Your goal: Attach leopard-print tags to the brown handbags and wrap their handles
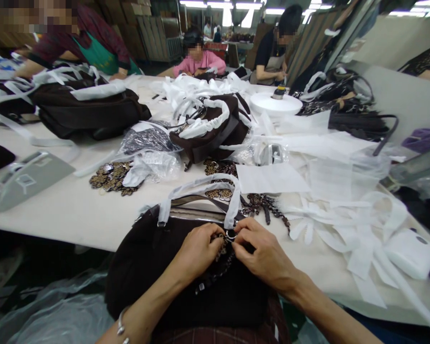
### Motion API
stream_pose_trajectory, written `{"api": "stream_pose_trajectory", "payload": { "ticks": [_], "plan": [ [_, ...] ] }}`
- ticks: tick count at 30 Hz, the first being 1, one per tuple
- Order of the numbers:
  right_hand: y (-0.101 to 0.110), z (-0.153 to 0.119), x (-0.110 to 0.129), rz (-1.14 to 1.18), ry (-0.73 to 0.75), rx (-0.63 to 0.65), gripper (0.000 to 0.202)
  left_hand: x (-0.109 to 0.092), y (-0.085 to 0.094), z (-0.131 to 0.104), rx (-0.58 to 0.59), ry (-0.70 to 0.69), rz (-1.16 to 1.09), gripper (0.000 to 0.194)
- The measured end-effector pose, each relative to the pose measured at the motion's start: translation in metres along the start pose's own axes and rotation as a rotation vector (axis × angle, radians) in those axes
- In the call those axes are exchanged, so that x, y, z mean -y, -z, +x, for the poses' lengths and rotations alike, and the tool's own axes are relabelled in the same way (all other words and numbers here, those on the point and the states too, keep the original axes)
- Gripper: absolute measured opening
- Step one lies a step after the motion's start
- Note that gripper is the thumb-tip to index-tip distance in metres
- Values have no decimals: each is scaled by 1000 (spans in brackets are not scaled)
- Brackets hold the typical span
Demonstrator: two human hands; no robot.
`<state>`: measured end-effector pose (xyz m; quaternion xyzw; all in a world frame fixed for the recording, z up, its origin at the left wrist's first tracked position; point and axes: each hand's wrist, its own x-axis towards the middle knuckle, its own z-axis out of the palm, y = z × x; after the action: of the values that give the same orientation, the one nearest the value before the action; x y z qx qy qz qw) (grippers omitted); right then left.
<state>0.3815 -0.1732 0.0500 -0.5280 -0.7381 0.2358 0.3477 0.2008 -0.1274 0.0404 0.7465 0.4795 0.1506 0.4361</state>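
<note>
A dark brown handbag (143, 267) rests at the table's front edge, close to my body. White wrapping covers its raised handle (200, 180), and its zipped top shows a metal zip. My left hand (204, 246) is closed on a leopard-print charm (220, 249) with a dark braided strap (218, 274) hanging below. With thumb and index finger, my right hand (254, 243) pinches at the metal ring (231, 234) under the handle's right end. What exactly sits between those fingertips is too small to make out.
Leopard-print charms (116, 179) lie in a pile at left, near a grey tape dispenser (28, 179). More wrapped bags (211, 129) stand behind. White strips (358, 234) and paper sheets (272, 178) cover the right side. Several co-workers (200, 61) sit or stand across the table.
</note>
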Motion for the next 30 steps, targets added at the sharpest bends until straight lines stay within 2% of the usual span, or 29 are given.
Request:
{"api": "stream_pose_trajectory", "payload": {
  "ticks": [5,9,30],
  "plan": [
    [-5,-4,-2,-47,13,16,18,8,3,5,152,102,-264,20],
    [-9,-4,-3,-82,33,18,18,15,-1,4,186,130,-395,20],
    [-20,-4,0,-158,18,0,19,21,-6,4,195,134,-467,22]
  ]
}}
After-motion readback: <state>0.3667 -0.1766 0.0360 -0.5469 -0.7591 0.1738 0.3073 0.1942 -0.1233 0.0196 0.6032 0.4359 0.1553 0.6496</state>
